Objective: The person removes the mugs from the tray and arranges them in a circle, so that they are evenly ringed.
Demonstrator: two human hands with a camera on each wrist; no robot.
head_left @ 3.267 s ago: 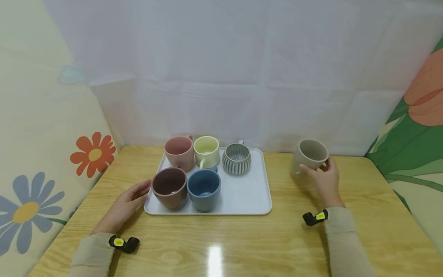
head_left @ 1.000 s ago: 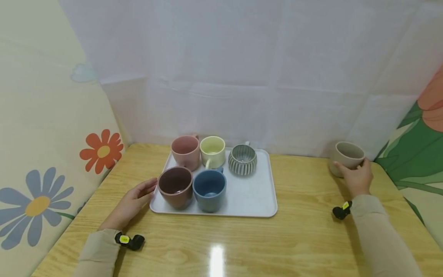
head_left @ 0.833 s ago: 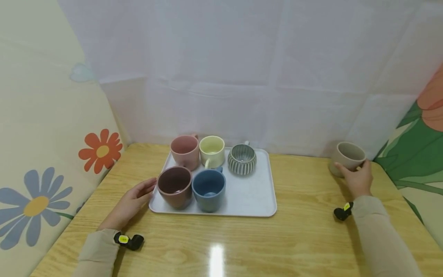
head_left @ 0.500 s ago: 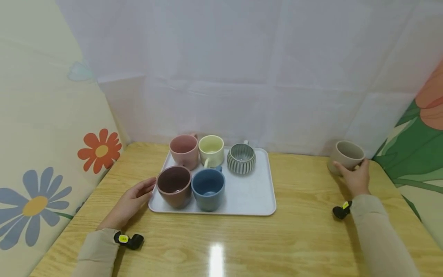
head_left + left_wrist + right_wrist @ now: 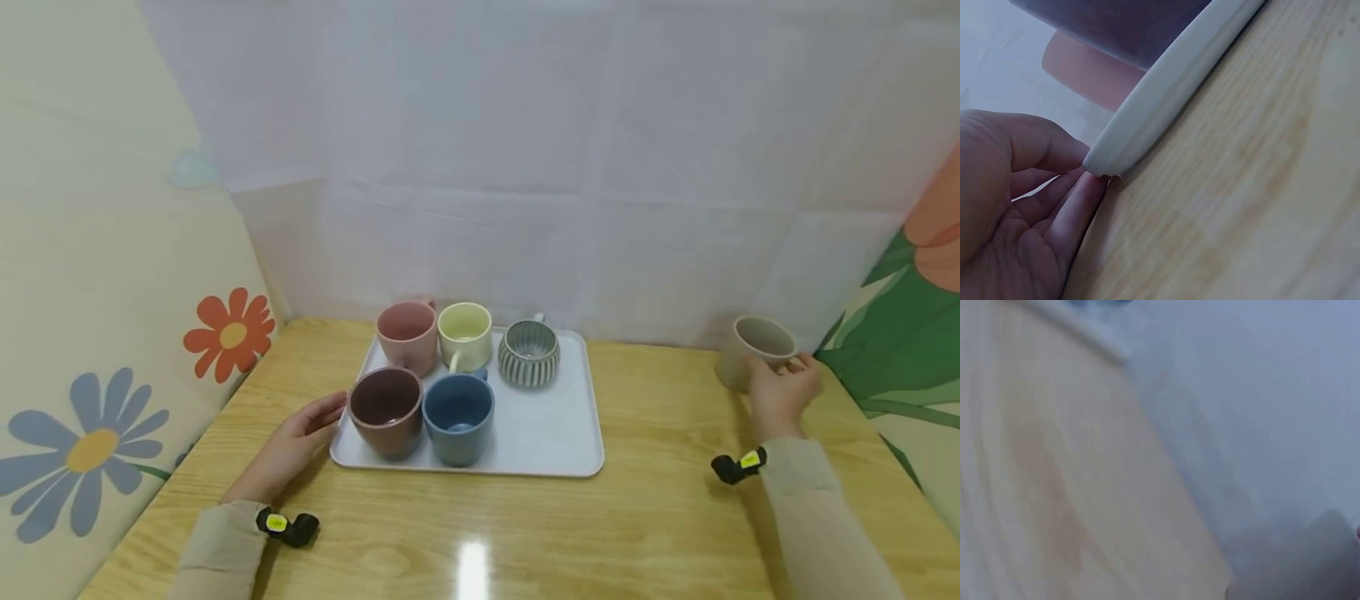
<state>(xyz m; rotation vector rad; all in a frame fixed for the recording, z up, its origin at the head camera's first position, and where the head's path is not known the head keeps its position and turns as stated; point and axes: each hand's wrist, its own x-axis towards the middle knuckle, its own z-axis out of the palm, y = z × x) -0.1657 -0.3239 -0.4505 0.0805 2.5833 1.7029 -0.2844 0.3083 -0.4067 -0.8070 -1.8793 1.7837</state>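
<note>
In the head view my left hand (image 5: 296, 446) is at the left edge of the white tray (image 5: 547, 442). The left wrist view shows its fingertips pinching the tray's rim (image 5: 1147, 112), one tip under the lip. My right hand (image 5: 783, 396) is at the far right, close against a beige mug (image 5: 735, 362) standing on the table. Its thumb and fingers are spread apart near the mug's handle side, not wrapped round the body. The right wrist view is blurred and shows only part of that mug (image 5: 1310, 562).
Several mugs stand on the tray: brown (image 5: 386, 417), blue (image 5: 459, 421), pink (image 5: 408, 337), yellow (image 5: 467, 333) and a ribbed grey cup (image 5: 529, 354). A white cloth (image 5: 525, 167) hangs behind the wooden table (image 5: 600, 533).
My right hand carried the beige mug rightward across the table. Since half a second ago its fingers have loosened from the mug's sides and the wrist has turned. The left hand stays at the tray.
</note>
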